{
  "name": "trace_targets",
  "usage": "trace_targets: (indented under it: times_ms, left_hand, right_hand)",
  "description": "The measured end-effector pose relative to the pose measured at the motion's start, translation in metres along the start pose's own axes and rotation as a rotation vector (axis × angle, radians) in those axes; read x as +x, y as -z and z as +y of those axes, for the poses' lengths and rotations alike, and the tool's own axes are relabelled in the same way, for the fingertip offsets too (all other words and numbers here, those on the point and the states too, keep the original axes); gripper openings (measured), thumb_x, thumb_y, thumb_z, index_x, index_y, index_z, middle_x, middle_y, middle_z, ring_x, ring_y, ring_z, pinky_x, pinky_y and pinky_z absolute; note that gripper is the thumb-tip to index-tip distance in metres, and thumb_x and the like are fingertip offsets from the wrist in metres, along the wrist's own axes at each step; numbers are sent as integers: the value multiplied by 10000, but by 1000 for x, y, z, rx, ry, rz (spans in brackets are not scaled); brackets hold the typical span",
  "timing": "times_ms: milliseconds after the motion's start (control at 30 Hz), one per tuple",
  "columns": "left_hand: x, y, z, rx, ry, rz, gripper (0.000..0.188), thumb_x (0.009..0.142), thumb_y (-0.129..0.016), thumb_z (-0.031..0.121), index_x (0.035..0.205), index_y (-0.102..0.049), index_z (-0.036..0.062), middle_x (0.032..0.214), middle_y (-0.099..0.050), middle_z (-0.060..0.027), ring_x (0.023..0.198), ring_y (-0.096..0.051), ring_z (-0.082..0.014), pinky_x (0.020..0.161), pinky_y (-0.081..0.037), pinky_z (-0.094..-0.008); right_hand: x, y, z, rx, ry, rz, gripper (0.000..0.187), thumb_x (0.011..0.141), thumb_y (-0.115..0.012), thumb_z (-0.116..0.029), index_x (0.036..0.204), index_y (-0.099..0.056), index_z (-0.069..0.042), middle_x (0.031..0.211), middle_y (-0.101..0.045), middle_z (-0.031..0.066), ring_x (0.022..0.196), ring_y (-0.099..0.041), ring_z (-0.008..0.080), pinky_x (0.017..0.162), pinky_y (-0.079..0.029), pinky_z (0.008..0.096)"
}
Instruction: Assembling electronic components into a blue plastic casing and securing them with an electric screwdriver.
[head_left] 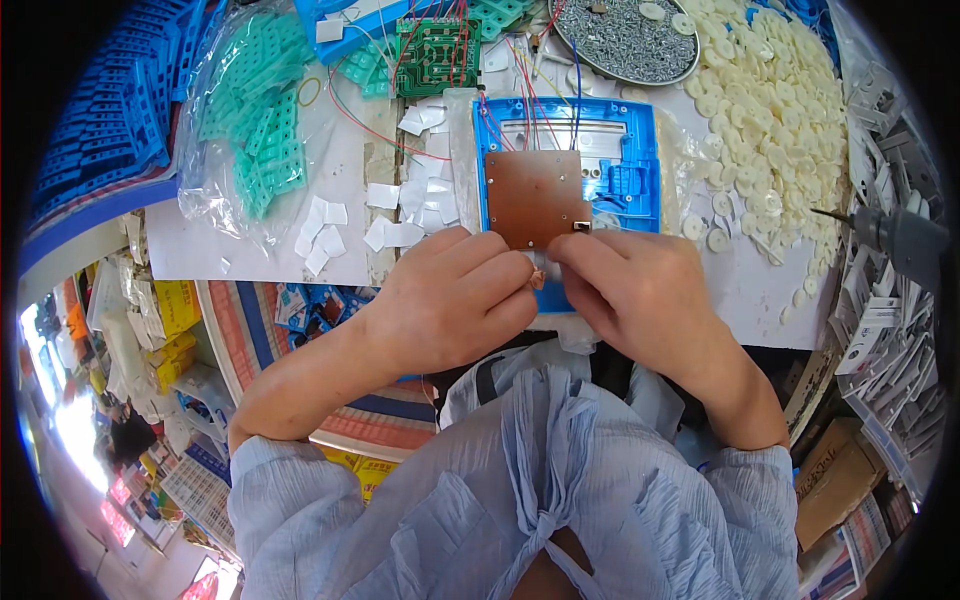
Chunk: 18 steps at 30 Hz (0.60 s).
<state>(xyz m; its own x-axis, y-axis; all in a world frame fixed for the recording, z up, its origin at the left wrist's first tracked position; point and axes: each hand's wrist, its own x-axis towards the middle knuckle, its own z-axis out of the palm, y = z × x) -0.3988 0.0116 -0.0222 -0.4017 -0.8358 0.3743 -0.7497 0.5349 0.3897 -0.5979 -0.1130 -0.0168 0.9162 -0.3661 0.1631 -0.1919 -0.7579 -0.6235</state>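
A brown circuit board (533, 195) lies tilted over an open blue plastic housing (645, 130), covering its lower left part. Thin red and blue wires run up from behind the board. My left hand (455, 300) is closed at the board's lower left edge, its fingers curled. By its fingertips shows a small copper-coloured piece (538, 279), too small to name. My right hand (640, 290) pinches the board's lower right edge between thumb and fingers, beside a small metal-and-white connector (581, 226). What lies under the fingers is hidden.
A green circuit board (437, 57) with wires sits at the back. White paper pieces (322, 230) and bagged green plastic parts (262, 120) lie left. Behind are screws in a round tray (630, 45). Cream discs (770, 130) and an electric screwdriver (885, 235) are right.
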Motion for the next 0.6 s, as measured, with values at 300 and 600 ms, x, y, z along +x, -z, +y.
trace_targets:
  times_ms: [300,600]
  left_hand:
    - [-1,12,9,-26,11,-47,224,637,-727,110,835,-653,36,933,-652,-82,745,-651,-229,544,-483,-334]
    - [-5,8,11,-75,74,48,213,679,-726,71,868,-654,2,1002,-666,-113,709,-666,-230,493,-512,-321]
  right_hand:
    - [-5,10,-14,467,-441,-201,107,888,-708,-129,888,-641,-45,710,-677,133,624,-668,326,548,-503,420]
    - [8,2,-5,429,-156,-126,131,883,-702,-102,986,-643,-48,723,-677,119,640,-662,308,572,-495,405]
